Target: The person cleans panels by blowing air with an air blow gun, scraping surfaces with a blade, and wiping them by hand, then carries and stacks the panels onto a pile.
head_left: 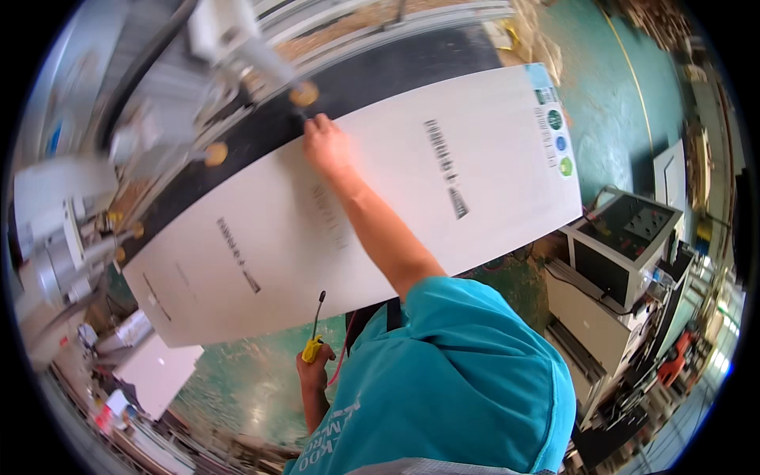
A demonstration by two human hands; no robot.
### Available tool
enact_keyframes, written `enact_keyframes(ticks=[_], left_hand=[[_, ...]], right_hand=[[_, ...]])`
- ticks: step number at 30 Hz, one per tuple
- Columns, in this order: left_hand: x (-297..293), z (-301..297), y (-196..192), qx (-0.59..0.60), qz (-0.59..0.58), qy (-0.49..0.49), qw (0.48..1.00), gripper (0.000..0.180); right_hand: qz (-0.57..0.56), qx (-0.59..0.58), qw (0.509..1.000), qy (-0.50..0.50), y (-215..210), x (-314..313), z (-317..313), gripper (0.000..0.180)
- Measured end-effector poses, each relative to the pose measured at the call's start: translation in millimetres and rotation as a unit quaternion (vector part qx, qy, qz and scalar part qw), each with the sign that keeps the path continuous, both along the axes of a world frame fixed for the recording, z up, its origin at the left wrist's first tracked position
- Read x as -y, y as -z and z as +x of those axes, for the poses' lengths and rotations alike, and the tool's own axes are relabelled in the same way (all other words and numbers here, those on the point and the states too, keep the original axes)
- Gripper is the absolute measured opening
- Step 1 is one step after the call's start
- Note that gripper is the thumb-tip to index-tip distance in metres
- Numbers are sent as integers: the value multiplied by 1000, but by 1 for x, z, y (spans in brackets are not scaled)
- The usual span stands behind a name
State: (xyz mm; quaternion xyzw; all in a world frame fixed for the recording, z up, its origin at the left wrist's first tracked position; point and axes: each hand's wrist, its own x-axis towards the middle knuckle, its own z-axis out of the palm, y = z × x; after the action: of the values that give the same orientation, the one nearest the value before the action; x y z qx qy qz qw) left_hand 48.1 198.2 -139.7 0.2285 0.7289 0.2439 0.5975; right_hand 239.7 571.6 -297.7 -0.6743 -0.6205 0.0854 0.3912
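Teal shirt [451, 372] nearest, the white panel [380, 174] lies beneath the right grip [326, 146].

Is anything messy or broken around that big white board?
Brown bits, perhaps sawdust, lie scattered by the metal rails beyond the black surface, so it looks untidy there. The white board shows no clear damage.

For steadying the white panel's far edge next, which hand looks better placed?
Probably the right hand: it is at the far edge of the white panel, while the left hand holds a yellow air gun off the near edge.
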Motion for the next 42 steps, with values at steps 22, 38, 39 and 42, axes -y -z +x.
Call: enact_keyframes(ticks=[22,38,39,42], left_hand=[[134,-476,48,-59,-27,-48,997,24],[169,-869,78,-75,-17,-39,996,25],[177,-897,78,-65,-10,-69,995,23],[206,-975,83,-36,2,-151,988,20]], right_hand=[[-58,-2,996,-68,33,78,-513,17],[38,122,989,68,40,81,-767,5],[32,105,992,55,44,86,-831,5],[28,48,998,-21,57,97,-1015,10]])
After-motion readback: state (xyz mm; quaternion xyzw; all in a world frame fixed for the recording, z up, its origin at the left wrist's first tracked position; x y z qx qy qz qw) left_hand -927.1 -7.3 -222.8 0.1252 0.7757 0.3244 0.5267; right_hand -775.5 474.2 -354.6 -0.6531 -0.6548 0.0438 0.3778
